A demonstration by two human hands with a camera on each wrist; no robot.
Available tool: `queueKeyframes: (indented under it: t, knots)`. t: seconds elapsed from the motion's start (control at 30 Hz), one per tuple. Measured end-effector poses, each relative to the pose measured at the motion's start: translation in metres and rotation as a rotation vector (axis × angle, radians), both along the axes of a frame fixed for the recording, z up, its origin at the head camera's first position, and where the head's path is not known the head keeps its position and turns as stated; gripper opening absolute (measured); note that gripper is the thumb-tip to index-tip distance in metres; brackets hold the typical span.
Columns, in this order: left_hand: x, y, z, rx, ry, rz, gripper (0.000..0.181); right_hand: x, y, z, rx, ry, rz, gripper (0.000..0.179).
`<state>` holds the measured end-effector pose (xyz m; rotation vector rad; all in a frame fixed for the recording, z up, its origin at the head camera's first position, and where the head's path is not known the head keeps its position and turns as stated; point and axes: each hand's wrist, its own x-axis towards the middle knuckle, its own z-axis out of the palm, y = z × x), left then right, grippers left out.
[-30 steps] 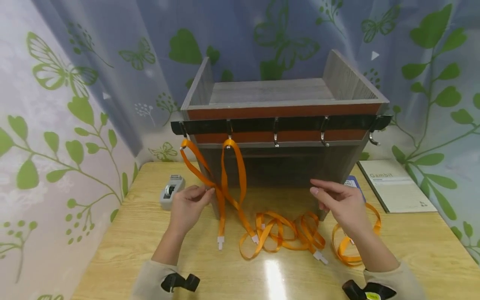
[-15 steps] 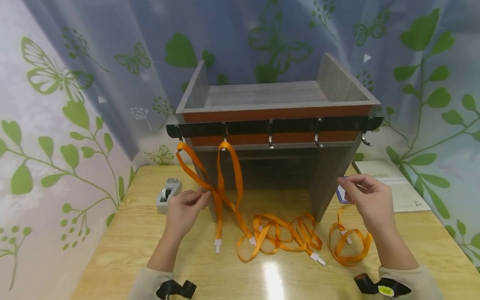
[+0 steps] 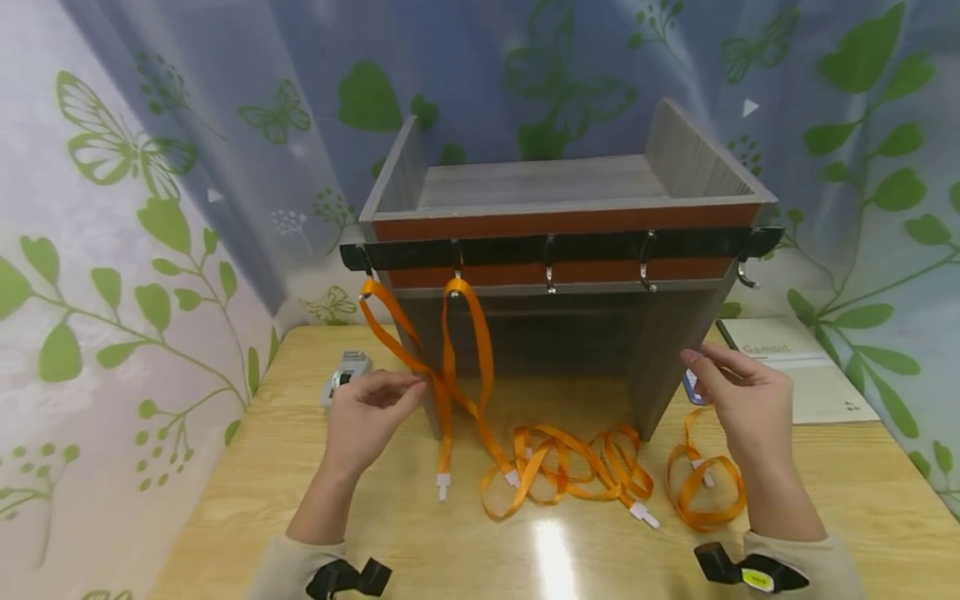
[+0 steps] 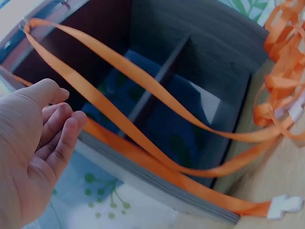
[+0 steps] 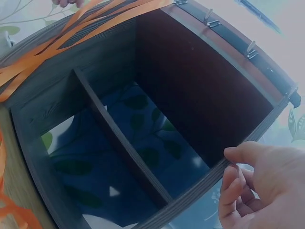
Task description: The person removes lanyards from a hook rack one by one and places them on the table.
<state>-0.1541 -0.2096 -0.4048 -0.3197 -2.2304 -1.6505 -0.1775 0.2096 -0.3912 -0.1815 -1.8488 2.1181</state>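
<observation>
Two orange lanyards hang from the leftmost hooks of a black hook rail: the outer lanyard (image 3: 388, 329) and the second lanyard (image 3: 483, 346). Beside the outer one is my left hand (image 3: 369, 417), fingers loosely bent and holding nothing; the left wrist view shows the strap (image 4: 93, 95) passing behind its fingertips. My right hand (image 3: 750, 408) is also loosely curled around nothing, its thumb tip overlapping the edge of the shelf's right side panel (image 5: 205, 179) in the right wrist view. Tangled orange lanyards (image 3: 558, 471) lie on the table between the hands, and another coiled lanyard (image 3: 705, 504) lies at right.
The grey wooden shelf (image 3: 540, 183) carries the hook rail (image 3: 592, 247), whose three right hooks hold nothing. A grey tape dispenser (image 3: 351, 362) sits behind my left hand. A notebook (image 3: 821, 392) and a blue-edged card (image 3: 692, 388) lie at right on the wooden table (image 3: 247, 500).
My right hand has moved right, away from the front of the shelf opening, uncovering more of the coiled lanyard. The left hand stays almost in place, and the hanging lanyards are unchanged.
</observation>
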Motion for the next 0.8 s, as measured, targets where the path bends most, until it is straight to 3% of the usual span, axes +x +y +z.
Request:
queueKeyframes:
  t: [0.13,0.27,0.43,0.8]
  knots:
    - [0.0,0.008,0.011,0.001,0.008,-0.028,0.023,-0.001,-0.004,0.002,-0.023,0.014,-0.06,0.017]
    - [-0.002,0.017,0.021,-0.007,-0.079,-0.082,0.035,-0.001,-0.008,-0.001,-0.059,0.017,-0.092,0.013]
    - [-0.007,0.032,0.021,-0.055,-0.178,-0.137,0.042,0.0,-0.009,-0.007,-0.153,0.018,-0.119,0.01]
    - [-0.01,0.068,0.008,-0.03,-0.113,0.039,0.055,-0.001,-0.009,-0.005,-0.151,-0.004,-0.086,0.013]
